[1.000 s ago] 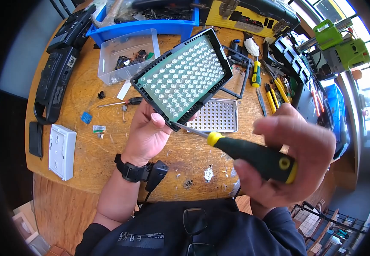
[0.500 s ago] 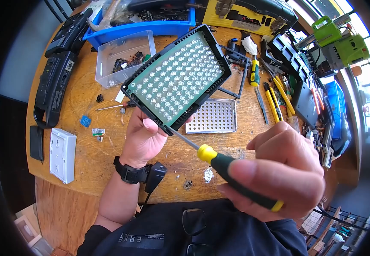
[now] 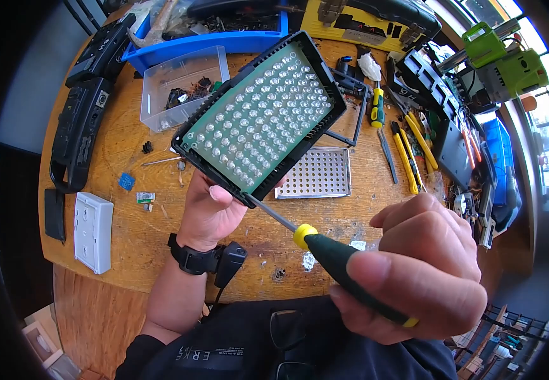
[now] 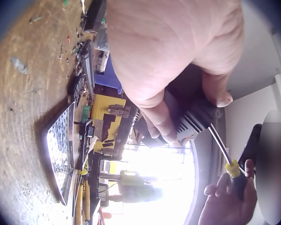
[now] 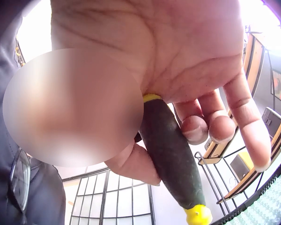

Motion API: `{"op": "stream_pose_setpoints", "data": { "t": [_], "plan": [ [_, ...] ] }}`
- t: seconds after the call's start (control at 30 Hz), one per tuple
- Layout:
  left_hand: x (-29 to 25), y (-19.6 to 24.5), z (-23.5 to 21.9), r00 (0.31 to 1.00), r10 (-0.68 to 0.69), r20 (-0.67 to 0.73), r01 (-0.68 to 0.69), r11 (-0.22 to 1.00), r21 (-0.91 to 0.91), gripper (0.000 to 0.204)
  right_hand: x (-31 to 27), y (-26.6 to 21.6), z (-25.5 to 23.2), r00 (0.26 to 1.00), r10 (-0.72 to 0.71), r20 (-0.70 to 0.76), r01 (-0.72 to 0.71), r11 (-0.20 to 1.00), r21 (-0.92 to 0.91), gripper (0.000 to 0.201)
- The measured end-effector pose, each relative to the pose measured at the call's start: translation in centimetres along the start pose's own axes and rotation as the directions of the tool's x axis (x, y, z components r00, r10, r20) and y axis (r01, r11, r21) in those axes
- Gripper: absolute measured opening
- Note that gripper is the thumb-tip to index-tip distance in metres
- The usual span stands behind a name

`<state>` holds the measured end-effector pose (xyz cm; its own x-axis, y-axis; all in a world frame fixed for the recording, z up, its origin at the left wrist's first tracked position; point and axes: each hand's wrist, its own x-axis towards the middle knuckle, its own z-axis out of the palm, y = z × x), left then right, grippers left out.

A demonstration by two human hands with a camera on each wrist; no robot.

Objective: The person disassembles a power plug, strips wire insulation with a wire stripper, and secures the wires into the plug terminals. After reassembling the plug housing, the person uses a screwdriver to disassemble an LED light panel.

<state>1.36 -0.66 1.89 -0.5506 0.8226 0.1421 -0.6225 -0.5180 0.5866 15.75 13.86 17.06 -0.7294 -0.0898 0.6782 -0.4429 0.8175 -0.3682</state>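
Note:
In the head view my left hand (image 3: 203,214) holds an LED light panel (image 3: 258,120) from below, tilted above the bench. Rows of clear LEDs on a green board sit inside its black plastic housing. My right hand (image 3: 429,269) grips the green and yellow handle of a screwdriver (image 3: 332,254). Its metal shaft reaches the housing's lower corner, near my left thumb; the very tip is hidden there. The left wrist view shows fingers wrapped around the ribbed back of the housing. In the right wrist view the screwdriver's handle (image 5: 173,150) lies between thumb and fingers.
A perforated metal plate (image 3: 317,172) lies behind the left hand. A clear plastic box (image 3: 160,111) and a blue bin (image 3: 223,44) stand at the back. Pliers, cutters (image 3: 421,144) and a green drill stand (image 3: 509,73) crowd the right; a white box (image 3: 94,233) lies left.
The LED panel has shifted left and slightly up in the head view. My right hand has moved left and down with the screwdriver, its thumb and fingers now closed around the handle.

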Motion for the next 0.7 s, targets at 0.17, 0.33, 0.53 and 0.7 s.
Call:
{"op": "stream_pose_setpoints", "data": {
  "t": [0.17,0.33,0.53,0.7],
  "plan": [
    [0.0,0.1,-0.1,1.0,-0.017,0.002,0.017,1.0,0.016,0.085,0.3,-0.9,-1.6,0.959,0.164,0.231,-0.167,0.986,-0.01,0.08],
    [0.1,0.1,0.1,1.0,-0.007,-0.012,0.007,1.0,0.022,0.085,0.0,-0.7,-1.1,0.976,0.124,0.179,-0.111,0.991,-0.079,0.056],
    [0.1,0.1,0.3,1.0,-0.024,-0.003,0.024,0.999,0.029,0.086,0.7,-0.9,-1.4,0.972,0.13,0.197,-0.133,0.991,0.002,0.071],
    [0.1,0.1,0.1,1.0,-0.03,-0.002,0.03,0.999,0.041,0.087,0.0,-0.8,-1.2,0.971,0.177,0.163,-0.165,0.983,-0.085,0.053]
  ]
}}
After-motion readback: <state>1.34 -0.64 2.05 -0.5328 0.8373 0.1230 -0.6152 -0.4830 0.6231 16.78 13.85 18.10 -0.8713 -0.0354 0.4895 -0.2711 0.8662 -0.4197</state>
